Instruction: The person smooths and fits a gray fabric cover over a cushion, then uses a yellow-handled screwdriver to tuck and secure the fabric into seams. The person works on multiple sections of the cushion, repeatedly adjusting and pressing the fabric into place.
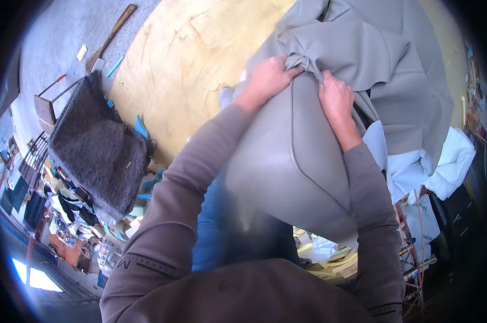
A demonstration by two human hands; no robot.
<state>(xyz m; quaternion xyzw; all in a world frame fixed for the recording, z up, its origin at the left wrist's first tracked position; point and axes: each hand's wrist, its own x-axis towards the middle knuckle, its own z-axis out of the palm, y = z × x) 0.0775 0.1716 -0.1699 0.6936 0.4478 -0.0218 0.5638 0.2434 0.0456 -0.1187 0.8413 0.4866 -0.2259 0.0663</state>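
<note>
A grey leather-like cushion (292, 161) with a piped seam stands on edge against my body, its cover pulled tight over the filling. My left hand (268, 79) grips a bunched fold of the grey cover (303, 63) at the cushion's top. My right hand (336, 99) presses and pinches the cover just to the right of that fold. Loose grey cover material (394, 59) spreads away over a wooden table (184, 59).
A dark fuzzy pad (95, 145) lies on a chair at the left. Scraps and clutter cover the floor at lower left. White foam and cloth pieces (453, 161) sit at the right. A broom (111, 35) lies on the grey floor.
</note>
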